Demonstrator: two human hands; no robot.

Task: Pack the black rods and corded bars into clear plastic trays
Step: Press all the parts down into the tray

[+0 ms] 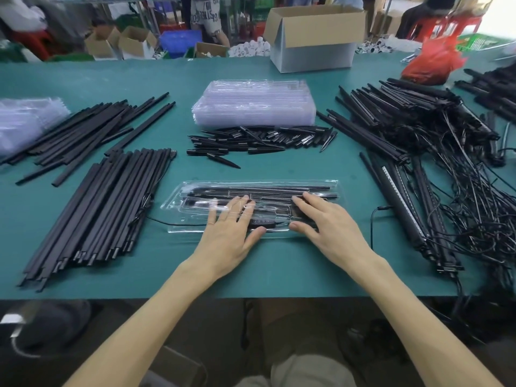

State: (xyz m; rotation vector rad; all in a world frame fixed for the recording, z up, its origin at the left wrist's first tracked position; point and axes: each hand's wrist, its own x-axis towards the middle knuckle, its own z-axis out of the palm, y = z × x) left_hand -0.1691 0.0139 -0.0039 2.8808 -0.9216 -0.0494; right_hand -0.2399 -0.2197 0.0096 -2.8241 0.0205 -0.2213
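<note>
Black rods (279, 188) and a corded bar (264, 222) are lying in the clear tray (178, 203) on the table (279, 263). Left hand (231, 227) and right hand (326, 222) are pressing flat on it, gripping nothing.

Middle of clear tray (321, 185) is covered by left hand (231, 233) and right hand (329, 222); the contents beneath cannot be made out. Left fingertips (216, 216) are blurred. Markings on the controller (262, 221) between the hands are too small to be read. Corded bars (446, 169) at 3 o'clock are cut by the frame edge. Bag stack (22, 124) at 9 o'clock is cropped and blurred.
</note>
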